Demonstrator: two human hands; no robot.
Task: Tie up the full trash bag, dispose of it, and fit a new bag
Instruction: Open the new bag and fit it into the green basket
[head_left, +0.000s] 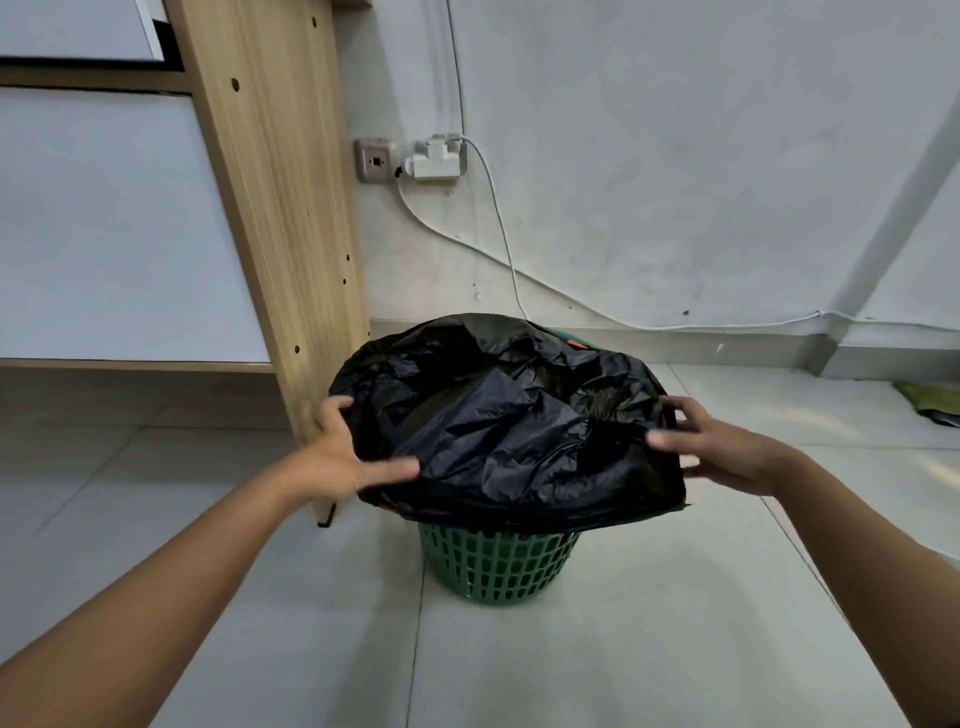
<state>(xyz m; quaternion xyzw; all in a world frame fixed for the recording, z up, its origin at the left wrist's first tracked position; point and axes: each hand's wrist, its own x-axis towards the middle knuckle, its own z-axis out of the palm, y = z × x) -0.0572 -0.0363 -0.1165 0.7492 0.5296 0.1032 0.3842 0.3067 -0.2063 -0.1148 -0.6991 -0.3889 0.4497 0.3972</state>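
A green slatted plastic bin (498, 569) stands on the tiled floor in the middle of the view. A crumpled black trash bag (498, 415) is spread over its mouth and hangs over the rim. My left hand (343, 452) grips the bag's left edge, thumb lying on top of the plastic. My right hand (722, 447) holds the bag's right edge, fingers over the folded rim. What lies inside the bag is hidden by its folds.
A wooden furniture panel (280, 218) stands right beside the bin on the left. Behind the bin is a white wall with a socket and adapter (415, 158) and white cables (498, 228) running down. A green-yellow item (930, 397) lies on the floor at far right.
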